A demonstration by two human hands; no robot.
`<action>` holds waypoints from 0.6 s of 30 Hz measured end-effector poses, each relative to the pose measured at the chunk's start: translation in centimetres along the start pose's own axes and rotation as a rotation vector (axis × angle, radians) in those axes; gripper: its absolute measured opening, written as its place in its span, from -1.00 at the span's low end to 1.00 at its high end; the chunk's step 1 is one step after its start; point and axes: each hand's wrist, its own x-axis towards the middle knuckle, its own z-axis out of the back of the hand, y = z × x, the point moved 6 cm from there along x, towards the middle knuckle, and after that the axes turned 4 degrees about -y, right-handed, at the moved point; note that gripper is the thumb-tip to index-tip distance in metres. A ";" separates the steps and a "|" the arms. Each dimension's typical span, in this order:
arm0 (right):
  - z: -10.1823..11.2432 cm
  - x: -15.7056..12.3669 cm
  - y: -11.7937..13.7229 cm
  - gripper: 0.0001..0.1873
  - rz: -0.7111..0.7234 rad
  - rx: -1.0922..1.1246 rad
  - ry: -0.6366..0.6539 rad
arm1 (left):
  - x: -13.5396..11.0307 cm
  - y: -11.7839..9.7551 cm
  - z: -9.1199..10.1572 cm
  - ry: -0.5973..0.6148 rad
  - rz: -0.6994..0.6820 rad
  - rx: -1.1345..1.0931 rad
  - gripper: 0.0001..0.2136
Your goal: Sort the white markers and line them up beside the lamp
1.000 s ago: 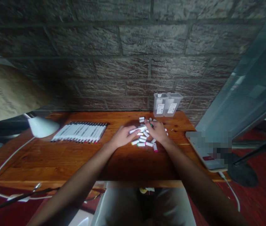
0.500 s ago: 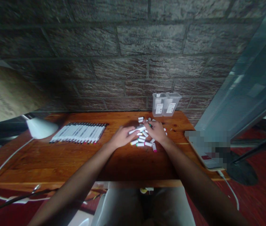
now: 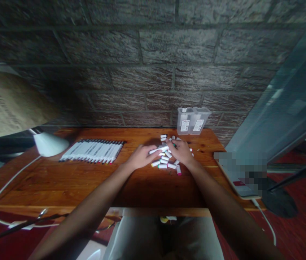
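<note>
My left hand (image 3: 141, 156) is closed around a white marker (image 3: 158, 150), which lies nearly level and points to the right. At the marker's right end, my right hand (image 3: 181, 150) pinches a small cap with a green end (image 3: 174, 144); the fingers partly hide it. Beneath and around both hands lie several loose white marker caps (image 3: 162, 166) with coloured ends, some covered by my right hand. One with a pink end (image 3: 179, 170) is nearest to me. Off to the left, a row of white markers (image 3: 93, 151) lies side by side, dark ends away from me.
Two clear plastic cases (image 3: 193, 122) stand against the brick wall (image 3: 155, 79) at the back of the wooden table (image 3: 88, 187). A lamp with a white base (image 3: 50, 144) occupies the left side. On the right edge lies a partly blurred flat device (image 3: 239, 180) with a cable.
The view has shifted slightly. Both hands keep nearly the same pose, with the marker and the cap held together between them.
</note>
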 end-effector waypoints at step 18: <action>-2.3 -1.3 1.4 -0.56 0.102 -0.226 0.265 | -0.2 0.2 -1.3 0.140 -0.122 0.022 -0.71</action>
